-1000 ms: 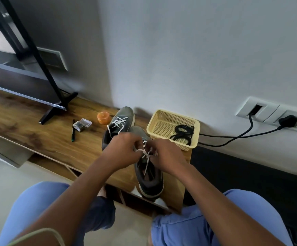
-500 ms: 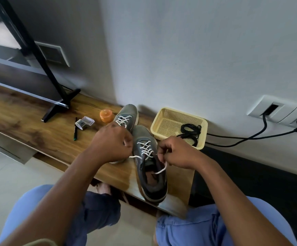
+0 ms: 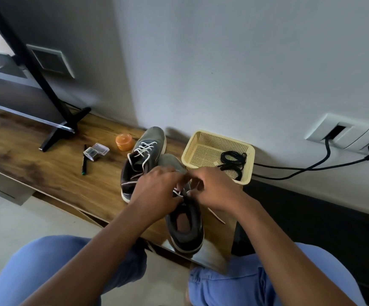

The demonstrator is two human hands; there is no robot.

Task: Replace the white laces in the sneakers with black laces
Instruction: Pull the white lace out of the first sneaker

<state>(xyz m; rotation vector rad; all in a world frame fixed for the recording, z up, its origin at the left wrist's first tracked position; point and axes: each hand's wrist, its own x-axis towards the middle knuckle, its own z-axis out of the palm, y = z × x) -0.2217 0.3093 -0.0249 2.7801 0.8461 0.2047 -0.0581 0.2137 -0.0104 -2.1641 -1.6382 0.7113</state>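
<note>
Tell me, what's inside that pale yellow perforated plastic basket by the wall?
Inside the pale yellow perforated plastic basket lies a coiled bundle of black laces, toward its right side. Its near-left corner is hidden behind the right hand.

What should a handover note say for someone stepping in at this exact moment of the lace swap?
Left hand and right hand: both pinch the white lace on the near sneaker, over its eyelets.
Far sneaker: white lace in, untied.
Black laces: coiled in the yellow basket, untouched.
Done: near sneaker's bow undone; one loose end lies on the wooden shelf.
Left: unthread both sneakers, then thread the black laces.
</note>
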